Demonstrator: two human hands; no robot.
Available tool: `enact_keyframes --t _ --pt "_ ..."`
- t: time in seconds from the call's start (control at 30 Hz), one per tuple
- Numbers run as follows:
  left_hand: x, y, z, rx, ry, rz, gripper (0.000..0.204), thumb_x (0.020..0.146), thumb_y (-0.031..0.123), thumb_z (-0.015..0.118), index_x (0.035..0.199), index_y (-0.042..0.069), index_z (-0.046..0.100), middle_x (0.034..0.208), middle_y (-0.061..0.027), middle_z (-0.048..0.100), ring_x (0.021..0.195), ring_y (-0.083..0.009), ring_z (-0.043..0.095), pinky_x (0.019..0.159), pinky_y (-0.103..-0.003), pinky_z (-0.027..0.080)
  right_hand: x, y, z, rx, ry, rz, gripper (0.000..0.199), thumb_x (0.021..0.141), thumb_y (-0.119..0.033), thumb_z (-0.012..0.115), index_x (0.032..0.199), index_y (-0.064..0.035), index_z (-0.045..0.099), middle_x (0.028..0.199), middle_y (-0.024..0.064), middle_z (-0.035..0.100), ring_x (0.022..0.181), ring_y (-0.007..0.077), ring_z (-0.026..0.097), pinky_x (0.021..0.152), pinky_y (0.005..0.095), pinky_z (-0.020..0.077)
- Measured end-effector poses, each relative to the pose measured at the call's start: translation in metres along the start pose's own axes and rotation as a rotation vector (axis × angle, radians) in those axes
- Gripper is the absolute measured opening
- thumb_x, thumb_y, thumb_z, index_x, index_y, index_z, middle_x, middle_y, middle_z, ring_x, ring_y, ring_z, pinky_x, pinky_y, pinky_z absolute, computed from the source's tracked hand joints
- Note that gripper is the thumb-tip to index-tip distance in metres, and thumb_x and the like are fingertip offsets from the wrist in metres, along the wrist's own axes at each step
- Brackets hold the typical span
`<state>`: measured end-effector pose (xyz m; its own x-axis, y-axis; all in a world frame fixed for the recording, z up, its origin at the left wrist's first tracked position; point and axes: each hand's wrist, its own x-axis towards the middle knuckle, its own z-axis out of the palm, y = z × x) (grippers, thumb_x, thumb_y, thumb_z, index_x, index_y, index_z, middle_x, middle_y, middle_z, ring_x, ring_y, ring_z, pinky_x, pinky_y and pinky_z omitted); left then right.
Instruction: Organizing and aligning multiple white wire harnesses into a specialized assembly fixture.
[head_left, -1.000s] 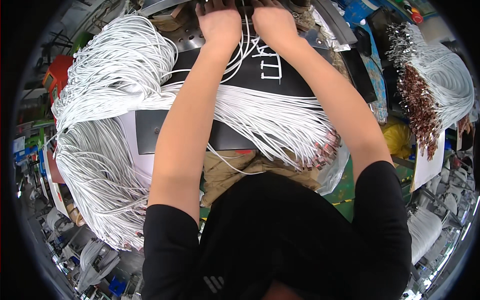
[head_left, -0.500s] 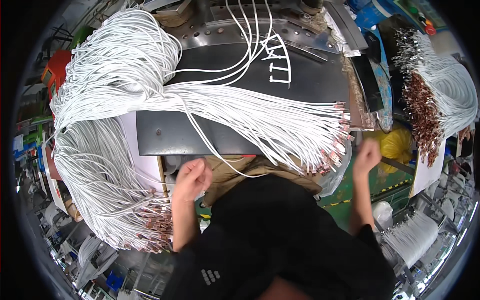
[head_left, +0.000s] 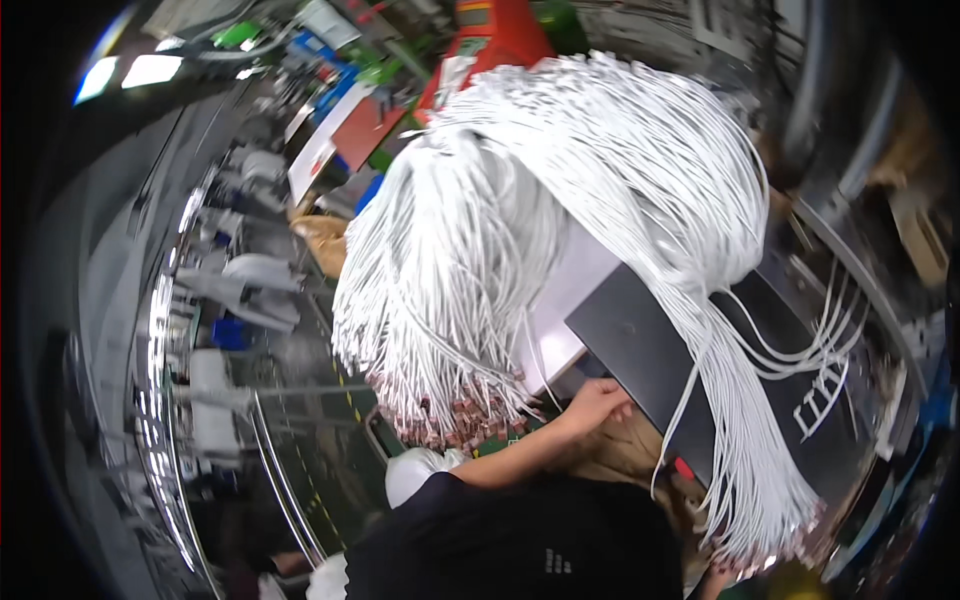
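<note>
White glossy wire bundle (head_left: 520,230) over matte black board (head_left: 650,350); left hand (head_left: 597,400) curled beneath, grip unclear

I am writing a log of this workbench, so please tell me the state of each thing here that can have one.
left hand: bare, fingers curled, at the near edge of the black board.
right hand: out of view.
white wire bundle: loose, draped over the bench, metal-tipped ends hanging down.
second wire bundle: fanned across the board, ends over its near edge.
black board: lying flat, partly covered by wires.
</note>
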<state>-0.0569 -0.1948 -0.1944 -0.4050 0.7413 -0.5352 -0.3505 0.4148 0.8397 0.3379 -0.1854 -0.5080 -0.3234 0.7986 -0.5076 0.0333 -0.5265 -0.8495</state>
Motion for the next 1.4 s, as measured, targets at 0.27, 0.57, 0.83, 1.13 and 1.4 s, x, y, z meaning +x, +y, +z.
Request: enact_keyframes --t 0.27,0.57,0.83,1.13,1.4 --pt "-0.001 -0.005 -0.010 -0.032 -0.064 -0.030 0.025 0.097 0.020 0.061 0.091 0.000 0.075 0.079 -0.0063 0.074 0.064 -0.0102 0.065 0.061 -0.024 0.051 0.042 -0.074 0.037 -0.190 -0.340 -0.096 0.037 0.087 -0.028 0.070 0.121 -0.0141 0.069 0.139 0.0176 0.055 0.122 0.0375 0.055 0.100 0.0505 0.0444" --pt "-0.001 0.005 -0.015 0.166 -0.035 -0.053 0.034 0.100 0.024 0.055 0.092 -0.002 0.075 0.081 -0.0085 0.074 0.066 -0.0127 0.065 0.064 -0.026 0.051 -0.047 -0.179 -0.004 -0.354 -0.118 -0.147 0.038 0.090 -0.026 0.067 0.126 -0.0136 0.068 0.142 0.0172 0.053 0.120 0.0343 0.058 0.093 0.0446 0.0514" --pt "-0.038 0.000 0.020 0.105 0.102 0.114 0.039 0.100 0.021 0.053 0.075 -0.002 0.072 0.066 -0.0053 0.067 0.060 -0.0106 0.058 0.057 -0.028 0.046 -0.163 -0.361 -0.078 -0.596 -0.168 0.188 0.033 0.098 -0.028 0.060 0.093 0.0015 0.073 0.095 0.0141 0.075 0.075 0.0187 0.070 0.059 0.0272 0.0532" --pt "-0.035 0.133 0.147 0.796 -0.436 1.241 0.018 0.088 0.014 0.070 0.101 0.003 0.068 0.099 -0.0119 0.066 0.090 -0.0315 0.062 0.078 -0.039 0.050 -0.088 -0.506 0.051 -0.581 0.362 -0.451 0.032 0.098 -0.033 0.066 0.106 -0.0026 0.071 0.076 0.0028 0.065 0.068 0.0116 0.062 0.061 0.0273 0.0485" --pt "0.042 0.219 0.133 1.467 -0.669 1.014 0.046 0.083 0.038 0.077 0.108 0.002 0.063 0.098 -0.0143 0.061 0.094 -0.0348 0.059 0.083 -0.045 0.048 -0.069 -0.473 0.025 -0.793 0.696 -0.797 0.020 0.095 -0.017 0.065 0.107 -0.0014 0.064 0.090 0.0133 0.067 0.077 0.0288 0.066 0.072 0.0344 0.0513"
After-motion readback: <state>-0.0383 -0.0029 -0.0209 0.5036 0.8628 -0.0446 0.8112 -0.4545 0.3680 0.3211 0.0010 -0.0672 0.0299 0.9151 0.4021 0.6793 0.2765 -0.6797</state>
